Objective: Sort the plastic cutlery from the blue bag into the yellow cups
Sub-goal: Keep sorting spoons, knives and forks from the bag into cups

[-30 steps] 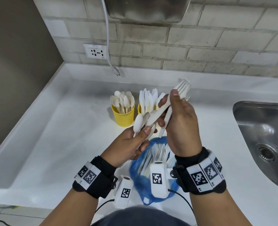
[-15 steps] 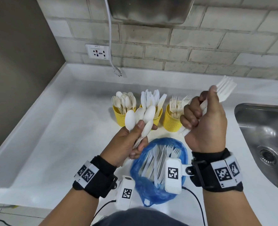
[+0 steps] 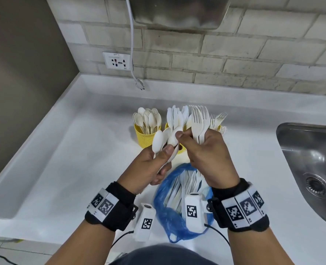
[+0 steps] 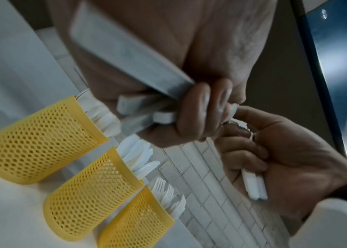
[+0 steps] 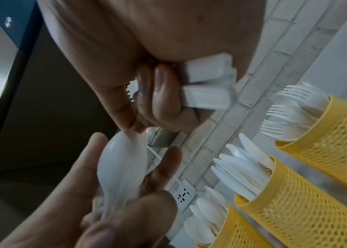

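My left hand (image 3: 158, 159) grips a bunch of white plastic spoons (image 3: 161, 139) by their handles, bowls up. My right hand (image 3: 206, 155) holds a bundle of white forks (image 3: 199, 121), tines up, while its thumb and forefinger pinch the bowl of one spoon (image 5: 123, 167) in the left hand's bunch. Both hands hover above the open blue bag (image 3: 169, 213), which holds more white cutlery. Behind them stand three yellow mesh cups: the spoon cup (image 3: 145, 135), the knife cup (image 5: 295, 201) and the fork cup (image 4: 136, 223), the last two mostly hidden in the head view.
The white counter (image 3: 82, 159) meets a raised edge on the left and a brick wall behind. A steel sink (image 3: 311, 159) lies to the right. A wall socket (image 3: 117, 61) and a hanging white cable (image 3: 132, 54) are behind the cups.
My right hand, out to the right with the forks half a second ago, has swung back left to the left hand and now pinches a spoon bowl. The left hand stayed roughly in place.
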`<action>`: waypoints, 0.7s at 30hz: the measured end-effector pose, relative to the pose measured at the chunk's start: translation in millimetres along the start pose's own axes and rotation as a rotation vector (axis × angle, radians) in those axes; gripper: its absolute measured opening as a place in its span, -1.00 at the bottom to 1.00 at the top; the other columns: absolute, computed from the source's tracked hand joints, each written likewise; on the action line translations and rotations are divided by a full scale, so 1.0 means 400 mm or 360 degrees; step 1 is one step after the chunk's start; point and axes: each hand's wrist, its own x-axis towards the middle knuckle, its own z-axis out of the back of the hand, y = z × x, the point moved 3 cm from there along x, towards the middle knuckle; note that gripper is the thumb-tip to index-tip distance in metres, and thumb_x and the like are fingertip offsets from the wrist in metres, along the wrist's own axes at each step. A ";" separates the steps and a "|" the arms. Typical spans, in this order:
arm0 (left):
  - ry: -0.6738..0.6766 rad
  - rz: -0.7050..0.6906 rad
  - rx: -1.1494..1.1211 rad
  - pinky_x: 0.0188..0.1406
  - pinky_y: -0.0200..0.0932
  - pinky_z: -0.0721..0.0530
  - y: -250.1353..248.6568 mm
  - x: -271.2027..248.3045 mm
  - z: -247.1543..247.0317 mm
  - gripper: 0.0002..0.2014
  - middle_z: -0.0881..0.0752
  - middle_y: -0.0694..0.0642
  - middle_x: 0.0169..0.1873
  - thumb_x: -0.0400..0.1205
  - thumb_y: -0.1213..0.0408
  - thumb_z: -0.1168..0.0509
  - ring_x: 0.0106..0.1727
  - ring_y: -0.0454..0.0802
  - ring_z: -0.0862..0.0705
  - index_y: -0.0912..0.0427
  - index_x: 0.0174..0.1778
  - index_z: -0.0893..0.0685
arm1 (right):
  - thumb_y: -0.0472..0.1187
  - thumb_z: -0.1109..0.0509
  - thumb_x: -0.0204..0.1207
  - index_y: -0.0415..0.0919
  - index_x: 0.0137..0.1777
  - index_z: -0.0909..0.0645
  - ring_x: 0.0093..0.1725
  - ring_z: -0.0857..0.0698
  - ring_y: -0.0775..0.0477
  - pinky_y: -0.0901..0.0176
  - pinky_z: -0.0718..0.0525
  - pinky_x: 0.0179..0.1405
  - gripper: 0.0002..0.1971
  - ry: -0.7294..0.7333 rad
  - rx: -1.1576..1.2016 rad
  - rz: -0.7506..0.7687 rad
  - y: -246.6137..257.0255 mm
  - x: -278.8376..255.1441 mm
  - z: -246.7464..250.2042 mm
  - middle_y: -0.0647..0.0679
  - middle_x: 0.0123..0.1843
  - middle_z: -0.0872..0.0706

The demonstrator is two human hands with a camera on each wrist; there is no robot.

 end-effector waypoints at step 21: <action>0.0027 0.0069 0.0167 -0.57 -0.23 -0.37 -0.016 -0.009 -0.008 -0.57 -0.36 0.05 -0.54 0.73 -0.18 -0.09 -0.60 -0.01 -0.28 -0.01 -0.16 -0.75 | -0.26 -0.44 0.70 -0.36 -0.15 -0.70 -0.45 -0.62 0.13 0.33 -0.54 -0.36 -0.79 0.0238 -0.0178 0.0146 -0.034 0.017 0.010 -0.12 -0.43 -0.71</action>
